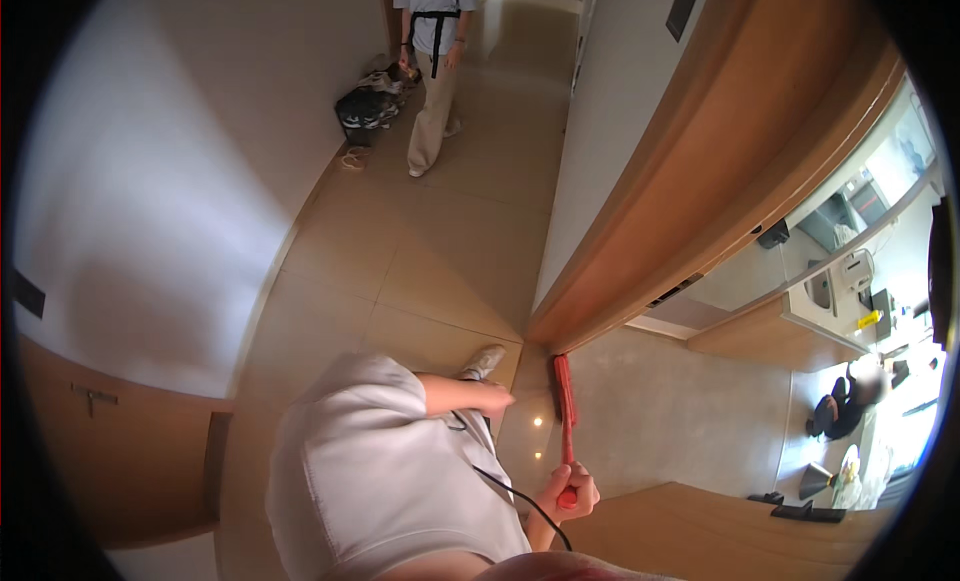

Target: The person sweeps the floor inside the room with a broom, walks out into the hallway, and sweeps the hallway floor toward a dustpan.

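Observation:
My right hand (574, 495) is closed around the handle of a red long-handled tool (564, 393), either a mop or a broom. The tool's wide end points away from me, beside the foot of a wooden door frame (637, 228). My left hand (499, 399) hangs by my leg, above my light shoe (486, 361); it is blurred, and I cannot tell whether its fingers are closed. A black cable (517, 495) runs across my front, over the pale shirt.
Ahead in the corridor, a person (435, 63) stands by a pile of shoes and bags (371, 104) along the wall. At right, through the doorway, are a counter with a sink (821, 288) and a seated person in dark clothes (844, 408). A wooden door (675, 532) is at lower right.

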Demonstrator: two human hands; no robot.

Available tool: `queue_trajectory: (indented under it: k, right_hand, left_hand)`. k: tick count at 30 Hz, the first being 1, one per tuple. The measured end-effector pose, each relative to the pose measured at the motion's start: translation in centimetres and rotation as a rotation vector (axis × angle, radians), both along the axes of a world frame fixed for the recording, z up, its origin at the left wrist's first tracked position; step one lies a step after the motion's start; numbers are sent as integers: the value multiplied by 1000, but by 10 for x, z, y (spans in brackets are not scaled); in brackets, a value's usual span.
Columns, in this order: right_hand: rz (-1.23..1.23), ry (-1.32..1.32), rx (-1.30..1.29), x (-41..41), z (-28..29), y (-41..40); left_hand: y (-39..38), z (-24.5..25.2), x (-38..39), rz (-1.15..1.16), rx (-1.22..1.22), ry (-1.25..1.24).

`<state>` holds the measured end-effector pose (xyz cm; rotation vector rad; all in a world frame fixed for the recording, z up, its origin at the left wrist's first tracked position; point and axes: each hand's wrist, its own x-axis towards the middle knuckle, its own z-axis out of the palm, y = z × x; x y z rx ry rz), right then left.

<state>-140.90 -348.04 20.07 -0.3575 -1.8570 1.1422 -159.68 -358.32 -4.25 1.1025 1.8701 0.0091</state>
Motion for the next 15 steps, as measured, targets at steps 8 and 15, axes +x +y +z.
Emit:
queue_trajectory:
  k: [8, 15]
  right_hand:
    - [62, 136, -88, 15, -8, 20]
    - [43, 44, 38, 5, 11, 25]
  left_hand:
    - [-187, -61, 49, 648, 255, 22]
    - [-231, -36, 53, 707, 96, 63]
